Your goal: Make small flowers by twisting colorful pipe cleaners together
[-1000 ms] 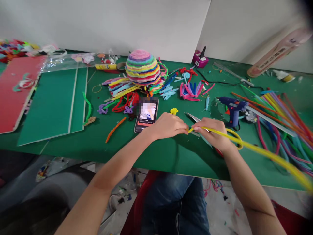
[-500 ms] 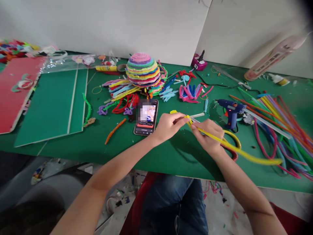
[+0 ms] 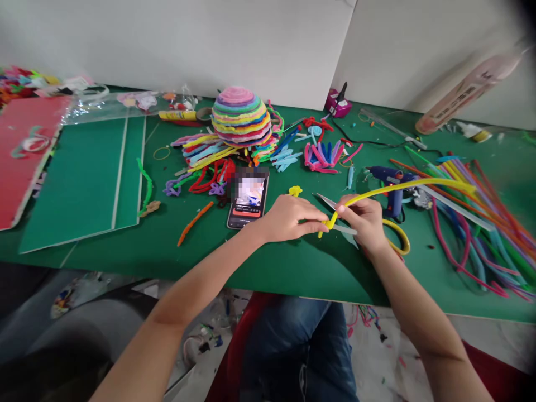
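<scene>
A long yellow pipe cleaner (image 3: 402, 185) runs between my two hands, bent sharply near its left end. My left hand (image 3: 288, 219) pinches the bent end between thumb and fingers. Close by, my right hand (image 3: 363, 220) grips the pipe cleaner just past the bend, and its long free part sweeps off to the right above the glue gun. Scissors (image 3: 326, 200) lie on the table under my right hand, their blades showing and part of the yellow handle (image 3: 404, 240) sticking out. A small yellow pipe-cleaner flower (image 3: 295, 191) rests just beyond my left hand.
A phone (image 3: 248, 201) lies left of my hands. Behind it stands a striped pipe-cleaner dome (image 3: 240, 117). To the right are a blue glue gun (image 3: 393, 195), loose pipe cleaners (image 3: 464, 245) and a pink bottle (image 3: 469, 95). Green board (image 3: 84, 184) lies at left.
Both hands have moved slightly down. The pipe cleaner's free part has swung up from across my right forearm to above the glue gun, and the bend near my fingers is sharper.
</scene>
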Available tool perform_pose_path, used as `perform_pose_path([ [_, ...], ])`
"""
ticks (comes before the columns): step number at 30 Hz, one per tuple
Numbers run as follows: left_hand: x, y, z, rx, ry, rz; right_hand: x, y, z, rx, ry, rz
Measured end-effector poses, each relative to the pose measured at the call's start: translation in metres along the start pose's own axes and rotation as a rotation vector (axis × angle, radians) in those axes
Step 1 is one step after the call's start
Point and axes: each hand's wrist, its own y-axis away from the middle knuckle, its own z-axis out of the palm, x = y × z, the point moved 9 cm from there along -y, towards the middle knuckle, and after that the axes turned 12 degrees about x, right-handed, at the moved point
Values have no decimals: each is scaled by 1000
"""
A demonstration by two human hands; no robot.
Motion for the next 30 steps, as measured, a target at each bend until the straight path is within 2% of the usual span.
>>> perform_pose_path([
  [3, -4, -2, -9, 121, 147, -93, 18, 3, 7, 70, -193, 162],
  [7, -20, 1, -14, 262, 252, -297, 20, 7, 12, 145, -312, 164],
  [9, -28, 5, -15, 342, 256, -372, 11, 9, 8, 165, -217, 63],
  [10, -31, 7, -16, 380, 235, -401, 2, 10, 6, 166, -116, -33],
  [13, -35, 12, -18, 426, 17, -405, -34, 17, 7, 117, 251, -430],
  [15, -31, 9, -16, 352, -228, -311, -51, 23, 13, 28, 379, -644],
  [17, -24, 5, -6, 183, -390, -179, -57, 24, 16, -70, 401, -701],
  [18, -22, 5, 0, 86, -397, -121, -56, 21, 16, -100, 393, -667],
  [20, -15, 5, 10, -78, -262, -47, -48, 11, 9, -90, 349, -512],
  [22, -11, 4, 10, -131, -37, -60, -36, 3, 1, -48, 257, -324],
  [24, -14, 3, 6, -89, 181, -174, -27, 1, -2, -8, 155, -215],
  [26, -25, 3, 3, 22, 340, -339, -26, 4, -2, 31, 143, -233],
  [28, -39, 6, 0, 170, 405, -484, -37, 10, 0, 83, 234, -392],
  [30, -49, 11, -4, 304, 367, -563, -52, 20, 7, 90, 353, -616],
])
